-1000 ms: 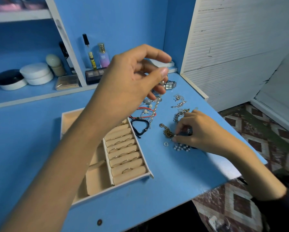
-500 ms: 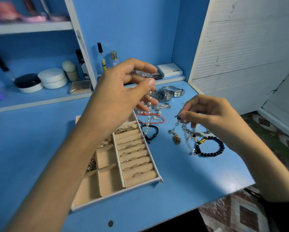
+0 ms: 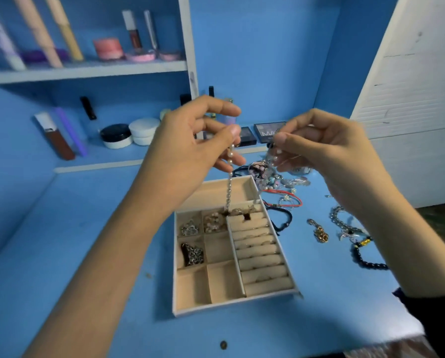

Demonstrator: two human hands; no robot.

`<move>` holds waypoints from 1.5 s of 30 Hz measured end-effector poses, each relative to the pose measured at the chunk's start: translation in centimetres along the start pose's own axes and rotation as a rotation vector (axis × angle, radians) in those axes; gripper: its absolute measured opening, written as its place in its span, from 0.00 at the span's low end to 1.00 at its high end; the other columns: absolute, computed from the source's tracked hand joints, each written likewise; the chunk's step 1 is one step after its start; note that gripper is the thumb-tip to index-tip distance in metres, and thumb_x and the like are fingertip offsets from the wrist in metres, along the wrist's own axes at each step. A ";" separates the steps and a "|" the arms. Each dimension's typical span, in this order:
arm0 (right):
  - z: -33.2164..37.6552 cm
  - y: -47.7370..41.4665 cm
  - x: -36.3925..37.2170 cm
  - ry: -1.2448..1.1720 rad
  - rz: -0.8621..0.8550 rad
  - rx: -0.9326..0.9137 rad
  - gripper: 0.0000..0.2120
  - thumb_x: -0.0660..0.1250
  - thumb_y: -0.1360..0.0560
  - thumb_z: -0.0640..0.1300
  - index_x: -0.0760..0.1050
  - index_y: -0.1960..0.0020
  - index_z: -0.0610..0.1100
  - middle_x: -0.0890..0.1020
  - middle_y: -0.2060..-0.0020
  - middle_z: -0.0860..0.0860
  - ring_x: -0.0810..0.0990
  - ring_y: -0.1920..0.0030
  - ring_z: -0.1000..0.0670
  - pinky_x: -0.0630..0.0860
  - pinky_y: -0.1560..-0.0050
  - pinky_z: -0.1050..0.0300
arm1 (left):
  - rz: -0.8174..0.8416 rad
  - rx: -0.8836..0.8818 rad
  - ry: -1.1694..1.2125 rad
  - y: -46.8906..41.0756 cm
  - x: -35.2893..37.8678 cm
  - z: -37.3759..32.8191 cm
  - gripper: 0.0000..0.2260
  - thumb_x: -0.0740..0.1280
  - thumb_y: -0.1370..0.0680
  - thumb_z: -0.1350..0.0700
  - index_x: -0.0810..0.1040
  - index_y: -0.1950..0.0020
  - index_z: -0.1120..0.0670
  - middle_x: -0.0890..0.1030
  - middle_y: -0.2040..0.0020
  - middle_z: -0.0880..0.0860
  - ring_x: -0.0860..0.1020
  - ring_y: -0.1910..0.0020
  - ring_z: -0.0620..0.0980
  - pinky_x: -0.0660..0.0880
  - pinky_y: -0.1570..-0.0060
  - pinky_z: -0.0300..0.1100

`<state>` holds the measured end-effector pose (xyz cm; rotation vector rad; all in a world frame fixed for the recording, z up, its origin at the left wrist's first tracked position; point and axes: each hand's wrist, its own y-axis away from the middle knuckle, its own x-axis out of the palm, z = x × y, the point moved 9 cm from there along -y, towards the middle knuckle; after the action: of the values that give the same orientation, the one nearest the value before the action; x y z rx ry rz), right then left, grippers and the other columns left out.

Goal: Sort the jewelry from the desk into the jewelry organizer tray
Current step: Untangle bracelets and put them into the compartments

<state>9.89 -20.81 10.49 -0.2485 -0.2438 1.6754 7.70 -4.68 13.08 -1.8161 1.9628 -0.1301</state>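
Observation:
A pearl-bead chain [image 3: 229, 177] hangs between both hands above the beige organizer tray [image 3: 217, 304]. My left hand [image 3: 190, 148] pinches one end and my right hand [image 3: 327, 151] pinches the other, both raised above the tray's far end. The chain's low loop dangles into the tray near the ring rolls [image 3: 260, 254]. The small compartments hold a silver piece [image 3: 189, 227], a pale beaded piece [image 3: 214, 222] and a dark chain [image 3: 192, 255]. On the blue desk [image 3: 113, 254] to the right lie red cords [image 3: 286, 198], a gold charm [image 3: 319, 232] and a black bead bracelet [image 3: 366, 259].
A heap of mixed jewelry [image 3: 270, 174] sits just behind the tray. Shelves at the back hold cosmetic jars [image 3: 131, 134], tubes and palettes [image 3: 269, 131]. The desk's front edge runs along the bottom right, with patterned floor beyond it.
My right hand rose from the desk's jewelry and came level with the left, taking the chain's other end. The chain now hangs over the tray. The view tilted upward.

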 end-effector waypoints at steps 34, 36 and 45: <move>-0.2 -0.5 6.1 0.075 0.101 0.024 0.04 0.70 0.29 0.36 0.76 0.57 0.35 0.81 0.69 0.44 0.80 0.69 0.48 0.81 0.64 0.55 | 0.238 -0.244 -0.392 6.0 1.2 10.1 0.09 0.70 0.28 0.63 0.79 0.58 0.48 0.81 0.61 0.45 0.79 0.62 0.40 0.77 0.57 0.34; -0.2 -0.4 6.1 0.071 0.104 0.023 0.04 0.70 0.29 0.36 0.76 0.57 0.35 0.81 0.69 0.44 0.80 0.69 0.48 0.81 0.64 0.56 | 0.292 -0.229 -0.425 6.2 1.7 10.4 0.08 0.70 0.28 0.63 0.80 0.56 0.50 0.82 0.60 0.47 0.78 0.61 0.38 0.75 0.56 0.30; 0.1 0.6 5.7 0.064 0.106 0.009 0.03 0.70 0.29 0.36 0.76 0.59 0.37 0.81 0.70 0.45 0.80 0.69 0.48 0.80 0.64 0.56 | -0.163 -0.098 -0.423 5.5 -3.3 11.0 0.08 0.67 0.25 0.59 0.78 0.54 0.45 0.79 0.60 0.38 0.75 0.61 0.38 0.66 0.65 0.26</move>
<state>8.63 -15.21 10.33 -0.3124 -0.1777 1.7703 7.02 1.81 2.15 -1.8792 1.5513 0.2824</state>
